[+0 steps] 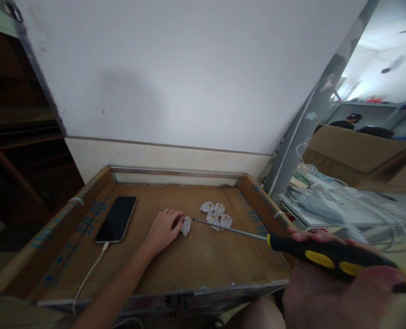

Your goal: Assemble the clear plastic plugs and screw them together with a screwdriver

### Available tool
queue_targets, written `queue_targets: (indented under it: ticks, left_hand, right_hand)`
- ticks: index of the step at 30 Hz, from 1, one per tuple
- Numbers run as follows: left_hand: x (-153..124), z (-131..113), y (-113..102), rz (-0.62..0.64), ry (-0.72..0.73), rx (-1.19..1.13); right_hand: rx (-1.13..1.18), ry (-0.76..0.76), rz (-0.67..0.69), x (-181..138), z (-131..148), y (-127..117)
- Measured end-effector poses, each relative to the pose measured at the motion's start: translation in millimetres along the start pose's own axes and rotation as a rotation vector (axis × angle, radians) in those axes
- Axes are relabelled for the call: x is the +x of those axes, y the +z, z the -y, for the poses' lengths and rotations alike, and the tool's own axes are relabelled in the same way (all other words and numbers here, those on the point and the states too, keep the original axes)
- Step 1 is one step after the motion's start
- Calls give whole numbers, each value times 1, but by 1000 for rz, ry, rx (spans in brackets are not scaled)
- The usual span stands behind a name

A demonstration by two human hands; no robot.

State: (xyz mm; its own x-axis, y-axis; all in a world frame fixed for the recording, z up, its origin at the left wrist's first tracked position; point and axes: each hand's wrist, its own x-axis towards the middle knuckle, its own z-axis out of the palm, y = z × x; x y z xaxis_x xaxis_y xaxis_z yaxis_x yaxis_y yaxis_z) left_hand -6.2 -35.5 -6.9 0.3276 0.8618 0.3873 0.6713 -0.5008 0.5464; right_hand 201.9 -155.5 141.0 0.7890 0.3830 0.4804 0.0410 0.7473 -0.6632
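My left hand [166, 227] rests on the cardboard-lined tray, its thumb and fingers closed on a small clear plastic piece [185, 225]. A screwdriver [302, 252] with a black and yellow handle lies in my right hand [333, 288], fingers wrapped round the grip. Its long thin shaft points left, and the tip appears just right of the held piece; whether they touch I cannot tell. Behind the shaft lies a cluster of several similar clear pieces [214, 212] with small brass-coloured parts in them.
A black phone [116, 219] with a white cable [89, 274] lies at the tray's left. Raised cardboard walls [258, 205] edge the tray. A grey post [292, 137], a large cardboard box [360, 153] and tangled cables stand to the right. Another person [349, 122] is in the background.
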Motion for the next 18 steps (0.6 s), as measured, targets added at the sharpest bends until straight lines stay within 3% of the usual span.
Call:
queue_targets:
  ticks: [7, 18]
  left_hand:
    - [0, -12, -5, -109, 54, 38]
    - [-1, -14, -2, -117, 126, 2]
  right_hand:
    - [10, 34, -50, -2, 2, -2]
    - [63, 50, -16, -8, 1, -3]
